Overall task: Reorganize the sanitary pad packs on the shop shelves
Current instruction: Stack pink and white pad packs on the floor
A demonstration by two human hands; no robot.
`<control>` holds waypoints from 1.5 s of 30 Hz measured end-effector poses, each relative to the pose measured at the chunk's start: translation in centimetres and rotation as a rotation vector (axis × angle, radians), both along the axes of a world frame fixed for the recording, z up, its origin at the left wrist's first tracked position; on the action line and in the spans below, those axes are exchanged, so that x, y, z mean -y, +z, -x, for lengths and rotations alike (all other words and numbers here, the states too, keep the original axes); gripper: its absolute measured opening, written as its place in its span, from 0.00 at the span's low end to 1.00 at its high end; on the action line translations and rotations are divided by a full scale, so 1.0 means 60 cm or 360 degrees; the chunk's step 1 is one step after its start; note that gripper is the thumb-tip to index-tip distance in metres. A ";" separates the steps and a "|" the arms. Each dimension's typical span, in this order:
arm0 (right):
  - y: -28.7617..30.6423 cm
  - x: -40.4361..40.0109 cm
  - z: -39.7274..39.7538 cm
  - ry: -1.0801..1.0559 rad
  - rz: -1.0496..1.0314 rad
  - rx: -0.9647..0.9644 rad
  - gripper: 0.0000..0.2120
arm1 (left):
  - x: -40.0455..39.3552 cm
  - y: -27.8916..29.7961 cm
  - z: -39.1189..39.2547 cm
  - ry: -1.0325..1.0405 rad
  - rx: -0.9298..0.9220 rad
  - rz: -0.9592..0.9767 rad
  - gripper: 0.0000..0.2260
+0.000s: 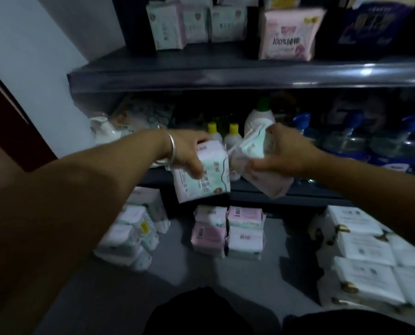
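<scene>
My left hand (187, 151), with a silver bangle on the wrist, grips a pink and mint pad pack (210, 180) from above. My right hand (283, 151) holds a second pack (252, 151), tilted and a little crumpled. Both packs hang side by side in front of the middle shelf, nearly touching. Below them on the bottom shelf (177, 267) stand stacked pink and white pad packs (228, 233). More pad packs (196, 22) stand upright on the top shelf, next to a bigger pink pack (287, 35).
The middle shelf (298, 192) carries yellow-capped bottles (233, 135), a white bottle with a green cap and blue bottles (346, 139). White packs lie piled at bottom left (131, 235) and bottom right (363, 257). A grey wall and a dark red door edge (6, 117) are on the left.
</scene>
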State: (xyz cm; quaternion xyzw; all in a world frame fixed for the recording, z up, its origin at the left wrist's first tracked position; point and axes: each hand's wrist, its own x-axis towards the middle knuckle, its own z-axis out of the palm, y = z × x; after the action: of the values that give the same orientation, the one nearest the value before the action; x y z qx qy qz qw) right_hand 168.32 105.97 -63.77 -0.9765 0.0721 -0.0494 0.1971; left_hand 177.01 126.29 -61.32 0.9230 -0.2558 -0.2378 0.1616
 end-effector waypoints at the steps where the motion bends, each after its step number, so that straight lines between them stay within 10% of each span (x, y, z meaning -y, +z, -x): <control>1: -0.029 -0.002 0.004 0.0049 0.0195 -0.0042 0.46 | 0.003 -0.033 -0.005 -0.0012 -0.0023 -0.0028 0.33; 12: -0.312 -0.012 -0.048 0.0466 0.1111 -0.0051 0.51 | 0.025 -0.349 -0.083 -0.0377 0.0388 -0.0357 0.38; 17: -0.415 -0.007 -0.069 0.0571 0.1207 0.0321 0.25 | 0.033 -0.418 -0.099 -0.0454 0.0527 -0.0354 0.40; 21: -0.454 -0.003 -0.055 0.0733 0.1002 -0.0042 0.41 | 0.041 -0.446 -0.104 -0.0501 0.0576 -0.0360 0.39; 36: -0.398 -0.013 -0.092 0.0587 0.0797 -0.0265 0.40 | 0.050 -0.406 -0.123 -0.0597 0.0361 -0.0509 0.48; 45: -0.113 -0.007 -0.148 0.0857 0.0463 0.0209 0.18 | 0.073 -0.151 -0.168 -0.0632 0.0310 -0.0134 0.27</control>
State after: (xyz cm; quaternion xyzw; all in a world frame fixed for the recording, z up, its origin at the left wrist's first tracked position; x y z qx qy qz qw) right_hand 177.22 106.39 -70.52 -0.9731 -0.2099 -0.0683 0.0654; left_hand 187.10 121.93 -70.36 0.8790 -0.4368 -0.1853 0.0476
